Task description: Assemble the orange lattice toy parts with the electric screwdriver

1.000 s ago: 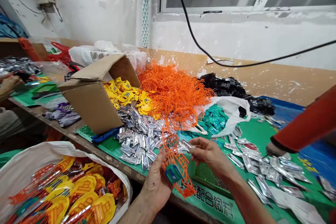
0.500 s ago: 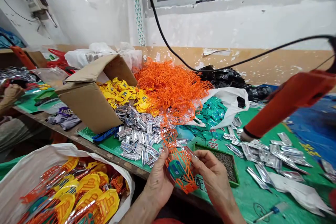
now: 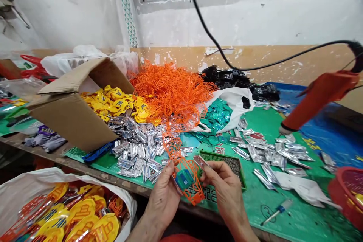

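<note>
By the table's (image 3: 309, 211) near edge I am apparently pairing parts, left hand (image 3: 163, 193) pinching orange lattice (image 3: 195, 197), right hand (image 3: 225, 181) silver strip (image 3: 200, 161), alignment being needed.

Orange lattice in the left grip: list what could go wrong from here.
The lattice in the left grip trails up toward the orange pile, so it might snag there.
The green piece against its open mesh could slip if that grip loosens.
The right grip, pinching a silver piece, is close to the tray and might knock it.
</note>
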Motion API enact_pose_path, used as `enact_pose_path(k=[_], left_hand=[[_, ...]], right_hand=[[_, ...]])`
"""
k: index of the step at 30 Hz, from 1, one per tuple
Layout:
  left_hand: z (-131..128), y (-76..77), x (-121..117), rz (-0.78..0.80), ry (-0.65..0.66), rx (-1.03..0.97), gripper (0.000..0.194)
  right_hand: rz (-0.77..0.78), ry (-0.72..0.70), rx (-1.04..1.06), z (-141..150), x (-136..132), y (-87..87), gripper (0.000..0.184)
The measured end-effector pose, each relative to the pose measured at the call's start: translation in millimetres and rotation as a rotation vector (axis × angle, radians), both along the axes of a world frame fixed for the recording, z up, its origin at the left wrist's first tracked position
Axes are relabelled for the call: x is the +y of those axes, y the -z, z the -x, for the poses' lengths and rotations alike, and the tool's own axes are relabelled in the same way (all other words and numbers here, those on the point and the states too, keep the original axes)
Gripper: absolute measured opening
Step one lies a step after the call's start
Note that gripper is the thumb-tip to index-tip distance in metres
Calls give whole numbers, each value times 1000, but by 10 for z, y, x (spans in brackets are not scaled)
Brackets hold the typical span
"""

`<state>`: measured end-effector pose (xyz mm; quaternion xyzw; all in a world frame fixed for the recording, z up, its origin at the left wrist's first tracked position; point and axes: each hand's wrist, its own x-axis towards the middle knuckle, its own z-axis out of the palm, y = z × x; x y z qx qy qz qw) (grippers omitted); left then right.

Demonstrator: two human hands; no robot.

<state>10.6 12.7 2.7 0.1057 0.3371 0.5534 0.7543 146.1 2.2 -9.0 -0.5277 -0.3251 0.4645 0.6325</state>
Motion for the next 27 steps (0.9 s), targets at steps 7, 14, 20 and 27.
enact_pose_path(k=[7,14,20,27], left_hand=[[-19,26,12,-19,-49,-7,14],[-19,47,14,-27,-28,27,25],[-13,85,20,1,-65,9,23],[-9,66,5,-10,-73,-13,26]], right_hand=[[58,-19,107,5,28,70,31],[89,-19,140,7,42,128,34],[112,-26,144,-3,35,134,36],[122,-36,116,8,10,138,35]])
